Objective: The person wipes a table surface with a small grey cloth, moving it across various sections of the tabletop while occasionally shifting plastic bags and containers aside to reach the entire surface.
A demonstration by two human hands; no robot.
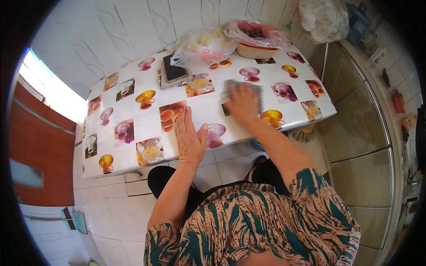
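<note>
Nearest the head camera we see our own patterned blouse sleeves in green, peach and black [266, 221], with both bare forearms reaching far over a white tiled floor [120, 208] toward a table covered in glossy white oilcloth printed with cups [133, 111]. Our left hand [190, 138] lies flat, palm down, fingers pressed together and thumb set apart, on the near edge of the table. Our right hand [242, 104] rests further in and to the right, fingers spread and pressed down on a grey rectangular cleaning cloth [256, 91], which lies flat on the oilcloth and shows around the fingertips. Far across the table, a dark flat wallet-like case [173, 71] lies on a small patterned mat, just left of a clear plastic bag of yellowish goods [204, 44]. Right of that bag, a beige bowl wrapped in pinkish plastic [255, 37] stands at the far edge.
</note>
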